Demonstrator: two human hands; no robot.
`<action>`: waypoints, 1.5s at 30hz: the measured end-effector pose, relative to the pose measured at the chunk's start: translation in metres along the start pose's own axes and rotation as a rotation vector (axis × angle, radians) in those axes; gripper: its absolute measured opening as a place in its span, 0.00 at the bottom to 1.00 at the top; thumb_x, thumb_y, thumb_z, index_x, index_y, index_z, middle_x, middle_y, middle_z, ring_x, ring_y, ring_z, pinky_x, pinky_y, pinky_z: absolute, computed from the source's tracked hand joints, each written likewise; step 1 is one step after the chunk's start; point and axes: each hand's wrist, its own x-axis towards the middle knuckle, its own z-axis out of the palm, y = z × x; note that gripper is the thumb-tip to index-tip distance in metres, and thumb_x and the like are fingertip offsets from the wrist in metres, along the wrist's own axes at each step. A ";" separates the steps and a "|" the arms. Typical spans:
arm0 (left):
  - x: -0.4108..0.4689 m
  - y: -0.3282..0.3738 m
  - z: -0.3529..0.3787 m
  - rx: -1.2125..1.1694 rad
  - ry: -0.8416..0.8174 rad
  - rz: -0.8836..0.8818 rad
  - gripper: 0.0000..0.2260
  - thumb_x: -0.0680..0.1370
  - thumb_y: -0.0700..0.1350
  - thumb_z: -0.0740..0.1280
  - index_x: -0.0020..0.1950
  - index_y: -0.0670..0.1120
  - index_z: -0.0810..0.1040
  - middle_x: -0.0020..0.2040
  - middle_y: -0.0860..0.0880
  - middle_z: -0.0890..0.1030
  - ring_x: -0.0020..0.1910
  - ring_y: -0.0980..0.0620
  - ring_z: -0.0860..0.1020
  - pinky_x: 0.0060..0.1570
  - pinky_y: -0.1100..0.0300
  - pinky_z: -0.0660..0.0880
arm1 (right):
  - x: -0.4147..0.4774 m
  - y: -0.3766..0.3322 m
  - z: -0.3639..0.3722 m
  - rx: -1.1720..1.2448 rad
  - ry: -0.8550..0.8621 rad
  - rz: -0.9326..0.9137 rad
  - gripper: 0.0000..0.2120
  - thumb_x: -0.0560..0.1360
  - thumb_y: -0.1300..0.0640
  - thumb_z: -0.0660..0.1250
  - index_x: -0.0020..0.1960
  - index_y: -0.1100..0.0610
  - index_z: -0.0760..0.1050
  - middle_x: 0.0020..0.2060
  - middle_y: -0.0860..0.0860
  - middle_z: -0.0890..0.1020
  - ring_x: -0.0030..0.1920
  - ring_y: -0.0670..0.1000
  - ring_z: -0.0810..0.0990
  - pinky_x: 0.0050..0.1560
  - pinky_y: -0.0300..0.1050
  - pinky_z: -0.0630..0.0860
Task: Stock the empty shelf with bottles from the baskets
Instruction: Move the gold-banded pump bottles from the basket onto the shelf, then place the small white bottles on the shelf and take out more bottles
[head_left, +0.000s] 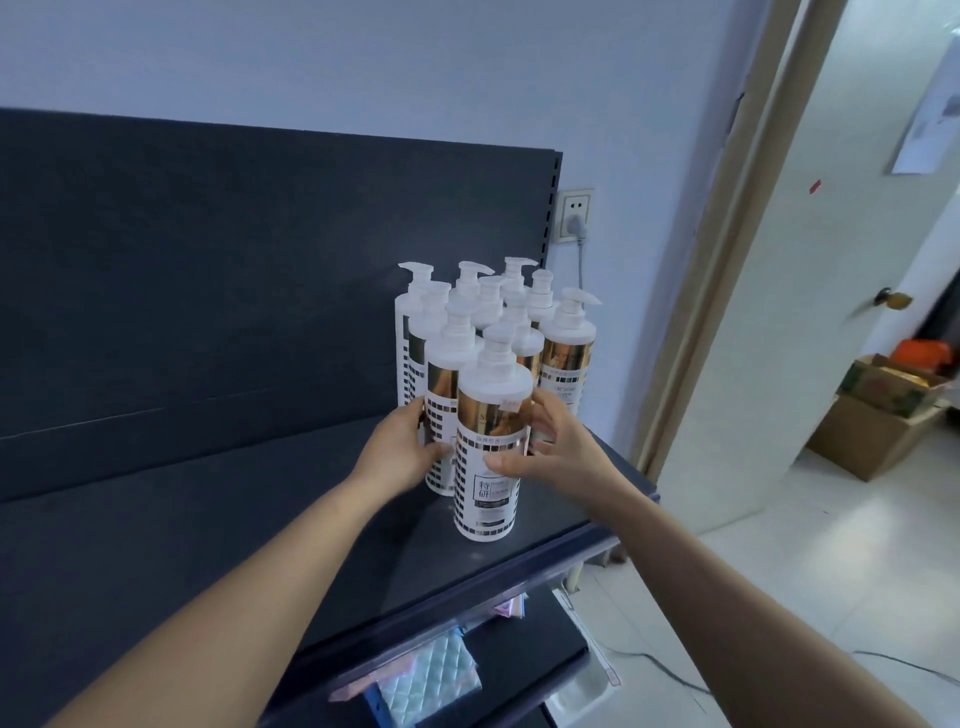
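Note:
Several white pump bottles with gold bands stand clustered at the right end of the dark shelf (208, 509). The front bottle (491, 499) stands upright nearest me. My right hand (556, 452) grips it, thumb across its label and fingers curled round its right side. My left hand (400, 449) holds the bottle just behind and to the left (441, 384), fingers wrapped on its lower body. The other bottles (566, 353) stand behind in rows against the back panel.
The shelf's left part is bare dark surface. Its front edge (467, 587) runs diagonally below my arms; lower shelves hold quilted packets (431, 680). A wall socket (574, 215) and an open doorway lie to the right, with cardboard boxes (878, 431) on the floor beyond.

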 end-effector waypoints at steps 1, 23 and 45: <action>-0.004 -0.001 -0.001 0.044 -0.017 0.010 0.18 0.74 0.40 0.71 0.63 0.49 0.75 0.62 0.51 0.79 0.61 0.52 0.76 0.60 0.56 0.72 | -0.007 -0.001 0.000 -0.054 0.034 0.011 0.40 0.65 0.48 0.80 0.71 0.46 0.65 0.66 0.45 0.76 0.67 0.45 0.73 0.68 0.50 0.70; -0.209 0.024 0.070 0.566 -0.427 0.725 0.20 0.77 0.49 0.67 0.66 0.44 0.69 0.66 0.46 0.71 0.66 0.47 0.67 0.66 0.55 0.63 | -0.339 0.031 0.056 -0.853 0.360 0.799 0.33 0.75 0.47 0.67 0.76 0.54 0.60 0.73 0.51 0.66 0.73 0.55 0.63 0.70 0.49 0.66; -0.576 0.174 0.280 0.502 -0.952 1.212 0.24 0.77 0.48 0.66 0.72 0.45 0.67 0.69 0.48 0.71 0.68 0.49 0.67 0.69 0.56 0.62 | -0.762 0.031 0.037 -0.654 0.584 1.308 0.25 0.72 0.48 0.68 0.66 0.55 0.70 0.61 0.55 0.75 0.65 0.59 0.73 0.60 0.50 0.73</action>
